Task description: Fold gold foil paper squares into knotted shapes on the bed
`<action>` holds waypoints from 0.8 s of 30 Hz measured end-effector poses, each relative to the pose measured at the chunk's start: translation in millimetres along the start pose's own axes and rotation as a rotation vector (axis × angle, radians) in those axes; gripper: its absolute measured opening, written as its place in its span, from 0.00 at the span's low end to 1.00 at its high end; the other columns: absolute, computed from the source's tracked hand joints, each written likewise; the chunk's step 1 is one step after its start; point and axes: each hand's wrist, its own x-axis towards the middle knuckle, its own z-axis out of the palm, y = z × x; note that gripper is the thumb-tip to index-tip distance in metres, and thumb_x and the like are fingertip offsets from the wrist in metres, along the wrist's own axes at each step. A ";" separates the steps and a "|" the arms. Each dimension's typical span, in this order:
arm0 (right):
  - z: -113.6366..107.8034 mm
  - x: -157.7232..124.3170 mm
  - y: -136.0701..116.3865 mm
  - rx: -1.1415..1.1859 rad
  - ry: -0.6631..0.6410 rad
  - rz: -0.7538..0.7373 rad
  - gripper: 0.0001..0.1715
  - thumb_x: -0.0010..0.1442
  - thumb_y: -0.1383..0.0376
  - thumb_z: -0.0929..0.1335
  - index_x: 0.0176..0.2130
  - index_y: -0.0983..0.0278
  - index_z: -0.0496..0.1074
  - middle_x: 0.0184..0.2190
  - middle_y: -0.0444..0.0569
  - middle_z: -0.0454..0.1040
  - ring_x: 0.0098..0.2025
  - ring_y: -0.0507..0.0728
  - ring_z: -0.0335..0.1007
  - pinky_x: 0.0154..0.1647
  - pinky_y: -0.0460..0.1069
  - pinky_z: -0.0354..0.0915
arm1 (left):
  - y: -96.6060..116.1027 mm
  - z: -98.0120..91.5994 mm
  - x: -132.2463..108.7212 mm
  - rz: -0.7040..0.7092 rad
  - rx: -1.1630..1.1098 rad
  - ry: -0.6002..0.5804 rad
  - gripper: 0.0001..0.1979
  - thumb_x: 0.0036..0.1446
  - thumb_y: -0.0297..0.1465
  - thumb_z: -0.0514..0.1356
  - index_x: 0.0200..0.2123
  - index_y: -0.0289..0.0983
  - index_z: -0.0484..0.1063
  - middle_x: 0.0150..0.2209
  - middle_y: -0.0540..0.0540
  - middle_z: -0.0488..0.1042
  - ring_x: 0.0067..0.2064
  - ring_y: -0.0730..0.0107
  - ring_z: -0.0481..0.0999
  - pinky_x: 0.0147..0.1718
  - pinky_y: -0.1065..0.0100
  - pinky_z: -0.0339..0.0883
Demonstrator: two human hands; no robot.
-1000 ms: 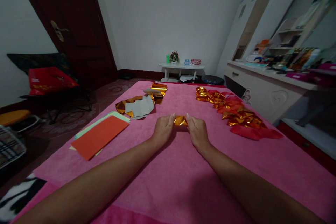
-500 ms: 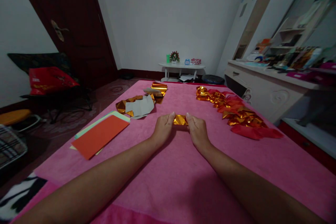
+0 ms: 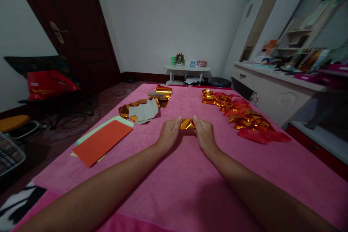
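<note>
Between my two hands is a small piece of shiny gold foil paper, held just over the pink cloth. My left hand grips its left end, thumb on top. The right end is pinched by my right hand in the same way. Both hands' other fingers are mostly hidden under or behind the foil. Crumpled gold foil with a white-backed sheet lies beyond my left hand. Right of my right hand runs a row of gathered gold and red foil pieces.
A stack of coloured paper with an orange sheet on top lies at left. A gold foil roll sits at the far edge. A white side table stands by the wall, a cluttered dresser at right, a red bag at left.
The view has shifted very slightly. Both hands keep their hold on the gold foil paper, and the creases and shine on it look a little different.
</note>
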 end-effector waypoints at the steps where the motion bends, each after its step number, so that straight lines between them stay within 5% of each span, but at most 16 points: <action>1: 0.0 0.0 -0.2 -0.010 0.001 0.002 0.30 0.62 0.48 0.57 0.19 0.64 0.63 0.15 0.42 0.62 0.20 0.50 0.57 0.22 0.45 0.51 | 0.7 -0.4 0.1 0.003 -0.022 -0.004 0.27 0.62 0.45 0.45 0.32 0.31 0.76 0.28 0.46 0.74 0.30 0.69 0.70 0.30 0.71 0.59; 7: -8.3 2.7 -3.5 -0.191 -0.058 -0.091 0.28 0.64 0.51 0.55 0.24 0.64 0.69 0.18 0.44 0.67 0.23 0.51 0.61 0.24 0.45 0.52 | 0.1 -5.0 2.9 -0.012 -0.017 0.123 0.27 0.61 0.47 0.45 0.20 0.34 0.65 0.19 0.51 0.63 0.23 0.74 0.61 0.23 0.72 0.51; 11: -30.0 27.7 5.3 -0.517 -0.042 -0.168 0.24 0.64 0.55 0.57 0.29 0.63 0.74 0.27 0.47 0.74 0.29 0.53 0.67 0.27 0.46 0.53 | -1.9 -5.7 4.3 -0.020 -0.044 0.140 0.26 0.62 0.46 0.43 0.22 0.34 0.65 0.18 0.51 0.63 0.23 0.73 0.62 0.24 0.72 0.53; 19: -71.6 120.0 47.5 -0.898 0.037 0.053 0.15 0.59 0.62 0.63 0.40 0.62 0.77 0.38 0.54 0.77 0.41 0.60 0.71 0.36 0.50 0.59 | -2.9 -2.9 6.3 -0.014 0.001 0.092 0.26 0.63 0.45 0.43 0.25 0.34 0.70 0.20 0.49 0.69 0.25 0.71 0.68 0.27 0.71 0.58; 24: -79.4 138.7 64.3 -1.005 0.034 0.107 0.16 0.57 0.65 0.64 0.44 0.64 0.75 0.40 0.58 0.76 0.43 0.62 0.70 0.41 0.53 0.60 | -4.8 -3.0 6.9 -0.006 0.003 0.083 0.26 0.62 0.44 0.44 0.25 0.34 0.70 0.20 0.49 0.68 0.25 0.71 0.68 0.27 0.71 0.57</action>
